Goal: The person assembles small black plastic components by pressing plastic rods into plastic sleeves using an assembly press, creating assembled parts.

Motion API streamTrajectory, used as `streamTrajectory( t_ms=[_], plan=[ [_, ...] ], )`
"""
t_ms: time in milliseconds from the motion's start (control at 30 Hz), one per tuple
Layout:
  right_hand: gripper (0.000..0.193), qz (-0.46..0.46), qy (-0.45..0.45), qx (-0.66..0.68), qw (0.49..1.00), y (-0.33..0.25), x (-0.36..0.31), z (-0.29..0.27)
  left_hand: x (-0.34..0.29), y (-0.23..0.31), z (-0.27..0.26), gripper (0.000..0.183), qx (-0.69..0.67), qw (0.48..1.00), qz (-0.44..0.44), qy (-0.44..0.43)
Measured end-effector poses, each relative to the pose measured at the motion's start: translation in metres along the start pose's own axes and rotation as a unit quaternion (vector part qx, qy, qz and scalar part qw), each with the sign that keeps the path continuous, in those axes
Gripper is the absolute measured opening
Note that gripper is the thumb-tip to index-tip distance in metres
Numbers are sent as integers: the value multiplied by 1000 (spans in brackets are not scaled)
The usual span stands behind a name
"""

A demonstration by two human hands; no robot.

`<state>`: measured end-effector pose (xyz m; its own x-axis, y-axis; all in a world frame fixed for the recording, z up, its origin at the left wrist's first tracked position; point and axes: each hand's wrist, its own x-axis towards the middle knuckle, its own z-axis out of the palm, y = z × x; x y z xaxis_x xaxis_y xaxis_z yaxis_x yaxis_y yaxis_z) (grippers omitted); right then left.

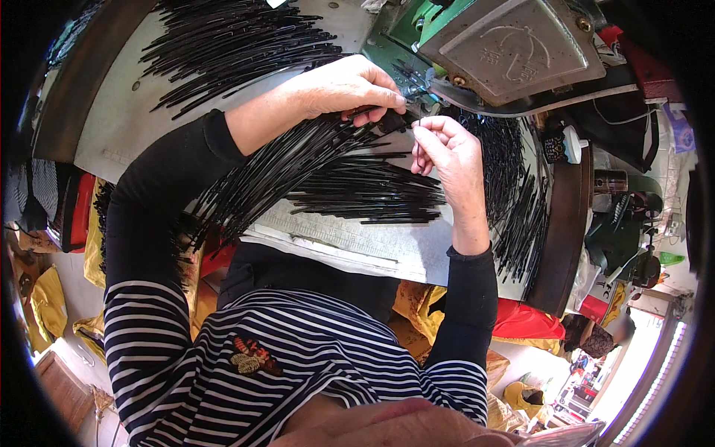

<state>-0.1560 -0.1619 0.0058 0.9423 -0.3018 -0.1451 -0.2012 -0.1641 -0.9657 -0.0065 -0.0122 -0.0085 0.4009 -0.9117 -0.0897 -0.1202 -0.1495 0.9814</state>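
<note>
My left hand (354, 93) reaches in over the worktable, its thumb and fingers closed at the ends of thin black rods, which look like umbrella ribs. A long bundle of these black rods (279, 167) slants from under that hand toward my left elbow. Close beside it, my right hand (447, 149) is pinched, with a thin dark rod end between thumb and forefinger. Both sets of fingertips meet just in front of the green machine's working point (424, 89). Exactly how the rods join there is too small to make out. Another pile of rods (369, 190) lies below my hands.
A green machine (402, 41) with a grey metal cover (514, 52) stands at the far side. More black rods (238, 45) lie at the far left, and others (514, 194) at the right. Dark raised rims (570, 231) edge the pale table (328, 235). Yellow bags (48, 302) sit below.
</note>
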Motion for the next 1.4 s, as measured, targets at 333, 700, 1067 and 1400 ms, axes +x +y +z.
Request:
streamTrajectory(
  t_ms=[333, 700, 1067, 1400],
  plan=[
    [14, -10, -13, 31, 999, 2, 2, -1, 3, -2, -2, 30, 16, 1000, 8, -3],
    [14, -9, 4, 34, 999, -3, 12, -2, 9, -4, -8, 31, 3, 1000, 8, 23],
    [14, -4, 6, 38, 999, -2, 11, -1, 7, 1, -9, 34, 27, 999, -2, 25],
    [16, -6, -1, 50, 999, -1, 11, 0, 7, 1, -12, 28, 15, 999, -21, 21]
  ],
)
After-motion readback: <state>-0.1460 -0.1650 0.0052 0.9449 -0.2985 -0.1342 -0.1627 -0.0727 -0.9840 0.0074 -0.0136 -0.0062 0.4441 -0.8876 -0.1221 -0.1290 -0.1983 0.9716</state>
